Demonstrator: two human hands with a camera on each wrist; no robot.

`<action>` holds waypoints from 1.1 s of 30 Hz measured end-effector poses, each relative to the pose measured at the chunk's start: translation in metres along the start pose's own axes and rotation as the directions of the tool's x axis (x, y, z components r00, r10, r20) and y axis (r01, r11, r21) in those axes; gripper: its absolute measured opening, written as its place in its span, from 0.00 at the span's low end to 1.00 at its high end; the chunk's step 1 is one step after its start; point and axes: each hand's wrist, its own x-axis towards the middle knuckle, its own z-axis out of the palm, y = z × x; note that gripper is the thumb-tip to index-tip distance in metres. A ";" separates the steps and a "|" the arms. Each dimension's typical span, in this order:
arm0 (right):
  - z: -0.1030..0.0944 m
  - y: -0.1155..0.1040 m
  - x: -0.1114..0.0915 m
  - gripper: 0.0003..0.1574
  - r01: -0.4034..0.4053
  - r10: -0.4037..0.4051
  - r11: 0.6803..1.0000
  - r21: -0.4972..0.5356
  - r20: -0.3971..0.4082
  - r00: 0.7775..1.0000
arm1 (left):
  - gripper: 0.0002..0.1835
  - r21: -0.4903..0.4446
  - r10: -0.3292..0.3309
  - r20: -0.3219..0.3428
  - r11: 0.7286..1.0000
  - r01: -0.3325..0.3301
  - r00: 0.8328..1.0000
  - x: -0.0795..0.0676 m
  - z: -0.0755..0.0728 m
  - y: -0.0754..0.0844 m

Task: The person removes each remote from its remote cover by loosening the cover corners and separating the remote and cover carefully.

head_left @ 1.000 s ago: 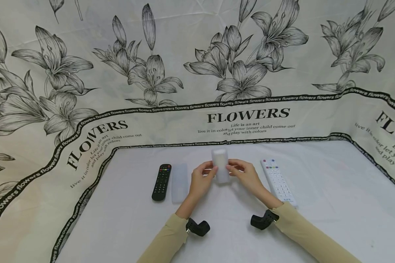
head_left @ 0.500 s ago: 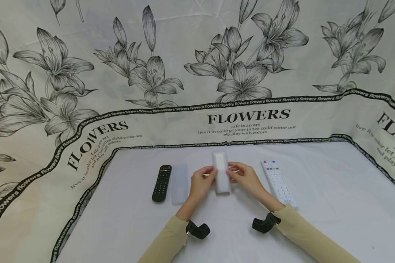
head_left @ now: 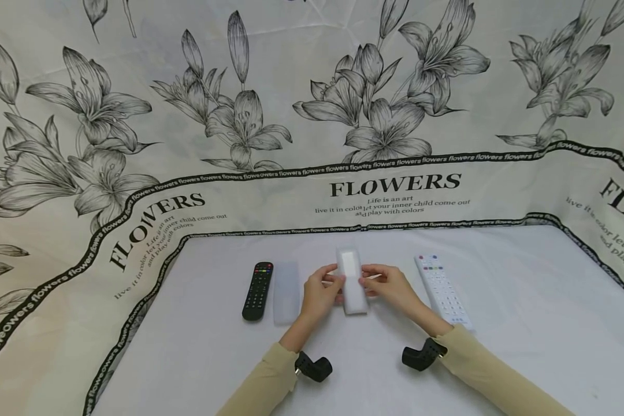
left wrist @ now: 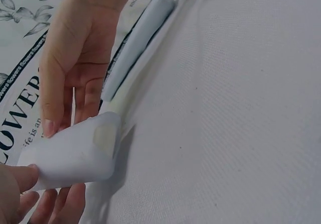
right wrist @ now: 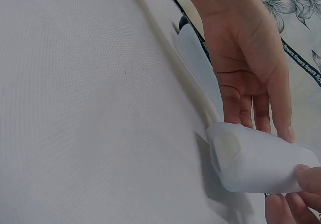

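Observation:
A translucent white remote cover [head_left: 354, 297] is held between both hands near the middle of the table. My left hand [head_left: 318, 297] pinches its left side, thumb on top and fingers beneath. From the other side my right hand [head_left: 395, 290] grips it the same way. Close up in the left wrist view, the cover [left wrist: 72, 156] hangs just over the cloth with a pale rounded end turned to the camera. The right wrist view shows the same cover [right wrist: 261, 158] with a thumb pressed on its face. I cannot tell what is inside it.
Left of the hands lie a black remote [head_left: 257, 292] and a flat translucent cover [head_left: 286, 293] beside it. A white remote [head_left: 443, 292] lies to the right, partly behind the right forearm. A flower-printed curtain [head_left: 270, 202] borders the white-clothed table [head_left: 187, 358].
Both hands bring the cover lower and nearer to me, and it tips so that more of its long face shows. The things lying on the table stay put.

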 end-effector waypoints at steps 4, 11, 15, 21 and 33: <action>0.000 -0.001 -0.001 0.26 -0.037 0.037 0.998 -0.047 -0.001 0.999 | 0.20 0.039 -0.026 0.017 0.999 0.025 1.000 -0.001 -0.001 0.000; 0.001 0.001 -0.002 0.25 -0.053 0.057 0.991 -0.119 0.024 0.998 | 0.20 0.091 -0.062 0.039 0.994 0.058 0.997 -0.002 0.000 -0.002; 0.001 0.004 0.001 0.24 -0.074 0.078 0.984 -0.165 0.019 0.997 | 0.20 0.147 -0.050 0.041 0.988 0.043 0.998 -0.001 0.001 -0.001; -0.001 0.006 0.005 0.23 -0.126 0.136 0.976 -0.178 0.041 0.990 | 0.18 0.256 -0.037 0.063 0.966 0.020 0.997 0.001 0.001 0.005; -0.002 0.001 0.013 0.22 -0.186 0.205 0.961 -0.206 0.072 0.976 | 0.15 0.476 -0.022 0.031 0.880 0.005 0.999 0.009 0.002 0.011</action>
